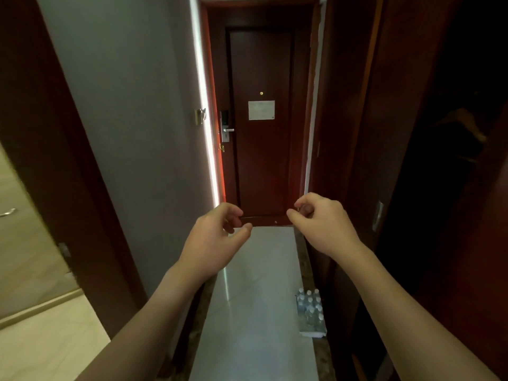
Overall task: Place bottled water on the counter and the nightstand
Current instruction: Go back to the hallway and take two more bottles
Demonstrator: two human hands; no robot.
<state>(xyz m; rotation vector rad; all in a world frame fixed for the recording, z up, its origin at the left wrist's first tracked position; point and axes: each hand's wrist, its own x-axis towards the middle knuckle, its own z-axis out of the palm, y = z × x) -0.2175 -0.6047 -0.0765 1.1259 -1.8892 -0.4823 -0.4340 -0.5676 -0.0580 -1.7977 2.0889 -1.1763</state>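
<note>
On the floor, a shrink-wrapped pack (311,314) holds water bottles; both hands (214,237) loosely curled, empty.

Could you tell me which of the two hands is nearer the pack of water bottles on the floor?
The right hand; the pack of water bottles sits on its side, against the right-hand wall.

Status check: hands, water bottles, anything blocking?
Left hand and right hand empty, fingers loosely curled. Pack of water bottles on floor by right wall, untouched. Path clear.

Both hands raised, fingers loosely curled, holding nothing — left hand (217,232), right hand (319,218). Pack of bottled water (310,312) on the floor (253,312), near right — closed door (261,119) far.
</note>
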